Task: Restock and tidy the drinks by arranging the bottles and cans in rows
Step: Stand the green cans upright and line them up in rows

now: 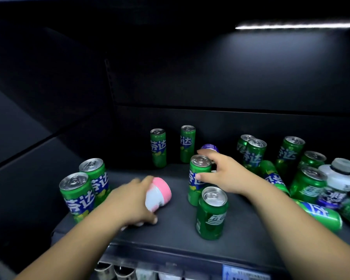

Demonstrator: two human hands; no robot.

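My left hand (132, 201) grips a tilted white bottle with a pink cap (159, 194) above the dark shelf (170, 235). My right hand (224, 172) closes around a tall green can (197, 178) standing mid-shelf, thumb on its front and fingers over its rim. A short green can (211, 213) stands just in front of it. A purple-topped can (209, 148) shows behind my right fingers. Two tall green cans (85, 190) stand at the left, and two more (172, 146) near the back wall.
Several green cans (271, 156) crowd the right side, some upright, some lying down (319, 213). A white bottle with a grey cap and purple label (339, 178) stands among them. A lower shelf with drinks (117, 271) shows below. A light strip (295, 25) glows above.
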